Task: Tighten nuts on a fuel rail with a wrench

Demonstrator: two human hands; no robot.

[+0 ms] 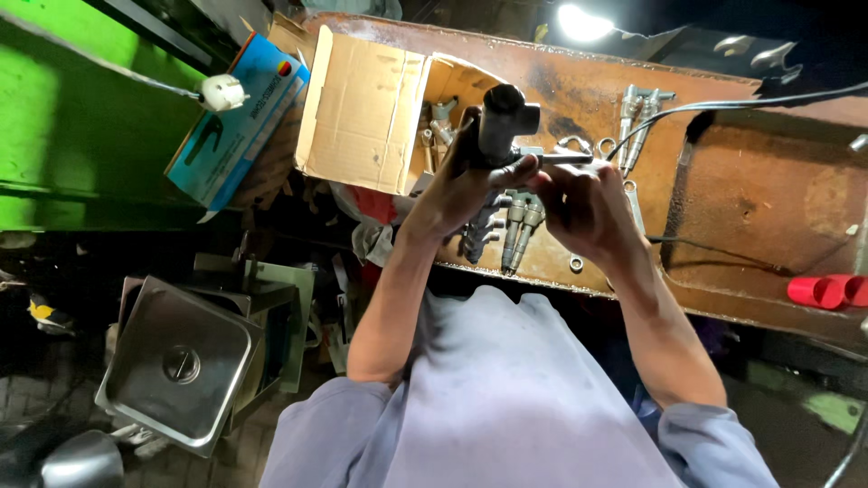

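Holding a dark metal injector body up over the rusty brown surface, just in front of the open cardboard box. Left hand wrapping around the lower part of the injector body, fingers closed tight on it, thick round head of the part sticking up above the grip. Right hand pinching the thin rod jutting sideways from the injector body, fingertips pressed together on it near the left thumb. Lying on the surface directly below the hands, a row of similar injectors, partly hidden by the wrists. Resting further along the surface, a pair of metal nozzle parts with a black cable running past them. Sitting near the right edge, red caps. Leaning beside the box, a blue carton. Standing low at the left, a steel tray.
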